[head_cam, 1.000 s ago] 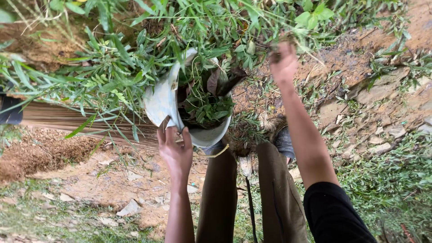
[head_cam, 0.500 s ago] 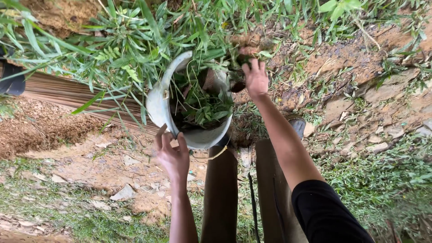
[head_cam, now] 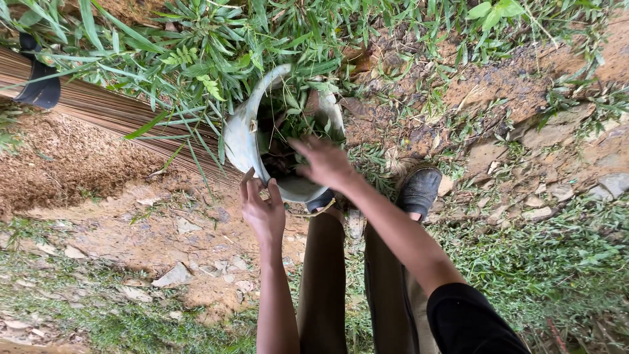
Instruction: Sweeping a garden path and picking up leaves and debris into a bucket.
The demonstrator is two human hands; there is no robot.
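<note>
Grey bucket [head_cam: 246,141], rim grasped by left hand [head_cam: 263,213]; right hand [head_cam: 325,162], fingers spread and released, has swung back over its weeds [head_cam: 288,124].

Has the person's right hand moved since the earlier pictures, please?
Yes. The right hand has come back from the weedy bank beyond the bucket and now sits over the bucket's mouth, while the left hand stays on its near rim.
</note>
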